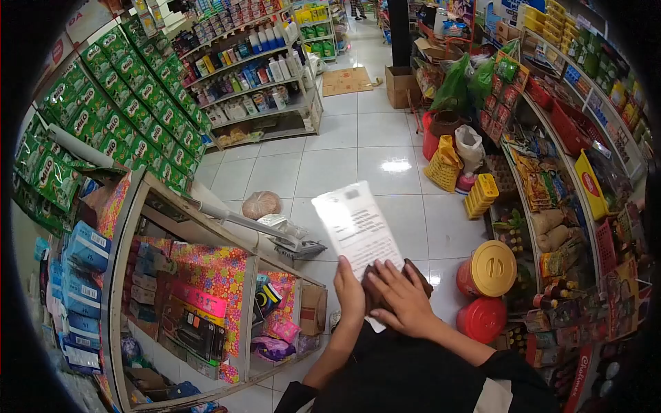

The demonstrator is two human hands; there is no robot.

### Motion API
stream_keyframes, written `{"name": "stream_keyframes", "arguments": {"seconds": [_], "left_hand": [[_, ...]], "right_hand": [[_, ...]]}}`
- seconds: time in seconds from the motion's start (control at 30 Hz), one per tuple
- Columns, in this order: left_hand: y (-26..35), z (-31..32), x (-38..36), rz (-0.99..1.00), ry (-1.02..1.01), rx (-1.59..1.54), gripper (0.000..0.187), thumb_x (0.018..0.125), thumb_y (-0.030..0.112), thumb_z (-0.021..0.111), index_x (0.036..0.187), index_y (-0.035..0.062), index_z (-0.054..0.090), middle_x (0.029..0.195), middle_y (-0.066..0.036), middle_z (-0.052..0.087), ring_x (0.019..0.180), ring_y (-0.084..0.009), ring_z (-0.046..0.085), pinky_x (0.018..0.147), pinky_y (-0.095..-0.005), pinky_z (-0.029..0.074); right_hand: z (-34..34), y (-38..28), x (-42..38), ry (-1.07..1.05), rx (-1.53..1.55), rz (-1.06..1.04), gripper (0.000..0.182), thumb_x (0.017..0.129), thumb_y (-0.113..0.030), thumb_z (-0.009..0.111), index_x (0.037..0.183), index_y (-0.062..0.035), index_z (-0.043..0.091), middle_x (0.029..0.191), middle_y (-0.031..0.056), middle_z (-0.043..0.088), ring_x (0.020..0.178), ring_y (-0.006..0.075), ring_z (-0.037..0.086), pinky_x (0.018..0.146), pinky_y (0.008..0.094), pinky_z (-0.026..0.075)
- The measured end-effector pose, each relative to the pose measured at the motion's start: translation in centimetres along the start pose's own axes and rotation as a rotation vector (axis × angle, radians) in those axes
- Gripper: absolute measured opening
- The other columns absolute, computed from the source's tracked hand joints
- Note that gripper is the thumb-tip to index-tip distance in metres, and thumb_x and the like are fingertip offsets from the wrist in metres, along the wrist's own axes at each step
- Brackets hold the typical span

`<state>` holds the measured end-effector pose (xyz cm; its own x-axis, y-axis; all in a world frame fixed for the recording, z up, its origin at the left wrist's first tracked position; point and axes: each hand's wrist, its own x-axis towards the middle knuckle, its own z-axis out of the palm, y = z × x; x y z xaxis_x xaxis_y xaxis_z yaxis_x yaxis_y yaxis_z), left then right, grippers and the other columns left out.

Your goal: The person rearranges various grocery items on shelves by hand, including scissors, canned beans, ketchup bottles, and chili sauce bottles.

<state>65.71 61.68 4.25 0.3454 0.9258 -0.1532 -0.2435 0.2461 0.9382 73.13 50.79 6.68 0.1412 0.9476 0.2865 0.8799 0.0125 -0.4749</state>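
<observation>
A white printed sheet, with lines of dark text and glare on its upper part, is tilted in front of my body. My left hand is closed on its left edge, thumb along the front. Over the lower right part of the sheet lies a dark brown wallet-like item, mostly covered. My right hand is laid across this brown item, fingers close together over it, holding it against the sheet. A white corner of the sheet shows below that hand. The underside of both things is hidden.
A glass display case stands at left, below hanging green packets. On the right are a gold-lidded tub, a red-lidded tub and stocked shelves. A tiled aisle runs ahead, with a cardboard piece.
</observation>
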Motion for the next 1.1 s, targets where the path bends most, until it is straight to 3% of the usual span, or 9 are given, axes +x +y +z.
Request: {"name": "stream_keyframes", "arguments": {"seconds": [0.17,0.33,0.57,0.63,0.77,0.83,0.9,1.0,1.1], "left_hand": [[-0.3,-0.3,0.7,0.064,0.116,0.0,0.045,0.094,0.033,0.029,0.106,-0.0068,0.046,0.098,-0.014,0.056,0.087,-0.0176,0.055,0.076,-0.0276,0.043],[-0.9,-1.0,2.5,0.063,0.238,-0.191,0.048,0.094,0.034,0.028,0.114,-0.0074,0.041,0.108,-0.017,0.052,0.094,-0.0223,0.054,0.082,-0.03,0.042],[1.3,-1.3,2.0,-0.118,0.009,-0.314,0.045,0.093,0.031,0.032,0.118,-0.0065,0.039,0.112,-0.016,0.05,0.095,-0.0216,0.054,0.083,-0.0287,0.043],[2.4,-0.5,0.6,-0.427,-0.207,-0.026,0.043,0.092,0.029,0.037,0.119,-0.0039,0.039,0.111,-0.013,0.051,0.093,-0.0186,0.054,0.081,-0.028,0.044],[-2.5,1.9,-3.6,-0.806,-0.551,-0.476,0.034,0.088,0.027,0.047,0.111,0.0031,0.047,0.097,-0.006,0.056,0.084,-0.0129,0.055,0.072,-0.0266,0.045],[-4.0,2.2,-4.5,-0.921,-0.805,-0.795,0.031,0.088,0.028,0.045,0.107,0.004,0.049,0.088,-0.008,0.058,0.076,-0.0149,0.057,0.065,-0.0279,0.048],[-4.1,2.3,-4.2,-1.035,-1.027,-0.97,0.034,0.09,0.032,0.039,0.106,0.003,0.049,0.083,-0.012,0.058,0.07,-0.0188,0.059,0.059,-0.0307,0.049],[-4.4,2.1,-3.0,-1.244,-1.271,-1.172,0.049,0.091,0.038,0.03,0.111,-0.0037,0.045,0.091,-0.022,0.057,0.076,-0.0268,0.061,0.061,-0.0357,0.052],[-3.0,1.2,-1.3,-1.011,-1.292,-0.115,0.061,0.088,0.049,0.031,0.108,-0.0059,0.048,0.092,-0.02,0.06,0.079,-0.0223,0.062,0.064,-0.0288,0.053]], "right_hand": [[0.1,0.2,-0.8,0.057,0.056,-0.102,0.055,0.077,-0.032,0.057,0.126,-0.0109,0.041,0.131,0.0098,0.038,0.121,0.0245,0.037,0.096,0.0395,0.027],[0.2,0.0,-2.6,0.181,0.363,-0.272,0.047,0.073,0.007,0.043,0.117,-0.007,0.049,0.119,0.0135,0.05,0.111,0.0281,0.047,0.09,0.0365,0.036],[2.3,4.8,-5.8,0.488,0.956,0.624,0.032,0.084,-0.011,0.043,0.112,0.0034,0.048,0.107,0.0128,0.055,0.097,0.021,0.053,0.087,0.0309,0.04],[1.2,6.1,-4.5,0.446,1.441,0.87,0.036,0.086,-0.018,0.047,0.115,0.0019,0.047,0.106,0.0131,0.055,0.099,0.0208,0.051,0.09,0.0305,0.038],[1.3,7.2,-1.3,0.123,1.991,0.24,0.054,0.085,-0.032,0.048,0.128,-0.0032,0.035,0.116,0.0124,0.05,0.106,0.0201,0.047,0.087,0.031,0.039],[2.4,8.0,-0.8,0.029,1.978,0.308,0.055,0.083,-0.037,0.048,0.13,-0.0129,0.034,0.116,0.008,0.051,0.103,0.023,0.047,0.078,0.0307,0.041],[3.9,8.3,-1.2,0.085,2.233,-0.177,0.044,0.083,-0.032,0.049,0.122,-0.0123,0.043,0.111,0.008,0.053,0.1,0.0264,0.047,0.079,0.0345,0.042],[3.9,8.7,-2.3,0.258,2.157,-0.147,0.032,0.082,-0.031,0.053,0.106,-0.0094,0.053,0.103,0.0089,0.055,0.1,0.0289,0.047,0.08,0.0399,0.044],[4.1,11.2,-4.1,0.249,2.128,0.059,0.042,0.084,-0.041,0.047,0.111,-0.0091,0.051,0.112,0.0171,0.051,0.106,0.0332,0.045,0.084,0.0441,0.042]]}}
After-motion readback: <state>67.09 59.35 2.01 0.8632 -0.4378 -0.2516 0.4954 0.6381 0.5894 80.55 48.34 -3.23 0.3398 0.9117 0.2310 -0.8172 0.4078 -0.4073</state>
